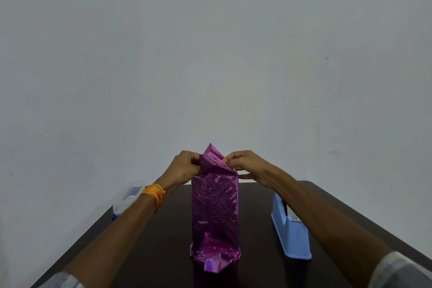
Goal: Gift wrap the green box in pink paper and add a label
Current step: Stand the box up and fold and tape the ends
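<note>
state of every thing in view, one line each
shiny pink-paper-wrapped box, lower end folded shut, upper end unsealed, no label visible
left hand, pinching the upper paper flap
right hand, pinching the upper paper flap
light blue plastic tape dispenser, resting on dark table, untouched
clear plastic container, blurred, lid state unclear

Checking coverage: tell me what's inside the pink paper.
Only pink paper shows, covering every visible side; the left hand and right hand pinch its top folds. Any box is hidden.
</note>
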A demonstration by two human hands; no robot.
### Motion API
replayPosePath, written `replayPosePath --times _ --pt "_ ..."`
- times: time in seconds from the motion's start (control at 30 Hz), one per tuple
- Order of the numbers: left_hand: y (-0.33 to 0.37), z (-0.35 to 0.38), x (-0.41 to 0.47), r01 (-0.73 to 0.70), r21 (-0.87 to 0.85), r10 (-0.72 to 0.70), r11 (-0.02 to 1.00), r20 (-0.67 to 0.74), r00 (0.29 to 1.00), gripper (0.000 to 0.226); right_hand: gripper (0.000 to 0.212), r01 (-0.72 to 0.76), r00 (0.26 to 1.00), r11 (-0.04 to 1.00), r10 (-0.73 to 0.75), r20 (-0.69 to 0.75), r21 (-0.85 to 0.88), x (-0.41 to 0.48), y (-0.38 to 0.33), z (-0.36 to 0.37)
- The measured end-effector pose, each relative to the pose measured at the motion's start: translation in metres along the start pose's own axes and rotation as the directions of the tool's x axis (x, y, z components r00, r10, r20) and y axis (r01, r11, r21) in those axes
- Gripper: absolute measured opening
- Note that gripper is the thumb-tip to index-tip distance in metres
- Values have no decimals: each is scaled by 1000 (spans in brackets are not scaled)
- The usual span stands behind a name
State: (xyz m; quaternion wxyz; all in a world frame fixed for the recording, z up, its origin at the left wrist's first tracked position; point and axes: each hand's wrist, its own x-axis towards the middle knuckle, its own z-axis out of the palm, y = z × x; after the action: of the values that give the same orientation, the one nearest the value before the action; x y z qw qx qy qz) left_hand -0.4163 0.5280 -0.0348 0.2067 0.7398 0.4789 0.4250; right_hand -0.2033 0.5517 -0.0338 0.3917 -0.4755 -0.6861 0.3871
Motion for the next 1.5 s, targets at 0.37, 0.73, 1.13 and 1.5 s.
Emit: replayPosePath --times 0.37,0.73,1.13,1.5 --pt "-5 3 -6 0 12 1 1000 -45 999 24 40 293 954 920 -300 14 -260 28 -33 11" --pt "6 -1 0 -55 99 51 994 44 998 23 20 102 993 985 -108 -37 -139 -3 -9 -12" --pt "12 -6 6 -24 178 2 984 119 993 34 41 -41 997 987 51 -63 156 -6 2 -2" --pt "7 -4 14 44 206 -61 978 77 995 18 47 -49 996 981 61 -60 185 -8 3 -3"
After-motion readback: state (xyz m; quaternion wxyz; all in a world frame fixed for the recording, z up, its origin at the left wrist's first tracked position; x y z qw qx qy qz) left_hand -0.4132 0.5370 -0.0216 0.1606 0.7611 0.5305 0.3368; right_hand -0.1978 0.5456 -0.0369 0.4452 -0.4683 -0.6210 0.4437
